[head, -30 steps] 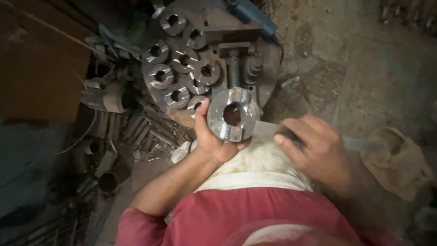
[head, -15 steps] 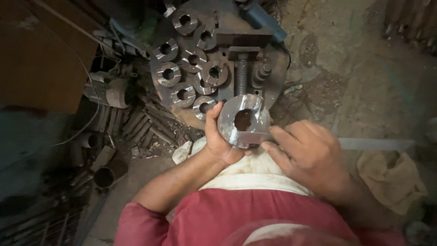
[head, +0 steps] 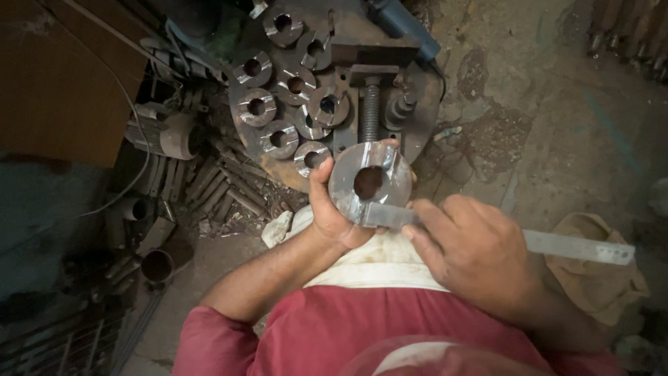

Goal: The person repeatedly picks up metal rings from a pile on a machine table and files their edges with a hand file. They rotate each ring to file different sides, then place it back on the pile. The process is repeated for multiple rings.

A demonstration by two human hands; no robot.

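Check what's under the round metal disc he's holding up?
The left hand cups the metal disc from below. A flat steel ruler, gripped by the right hand, lies across its lower edge. The disc's underside and the palm are hidden.

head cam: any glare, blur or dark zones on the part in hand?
Head view: glare streaks on the metal ring held by the left hand; steel ruler under the right hand sharp; left floor in deep shadow; red shirt at the bottom blurred.

Top: a red shirt with short sleeves is worn | Arms: left bare below the sleeves | Lap: a whitish cloth is seen | Left hand (head: pixel 332 209), right hand (head: pixel 476 257): no gloves are worn
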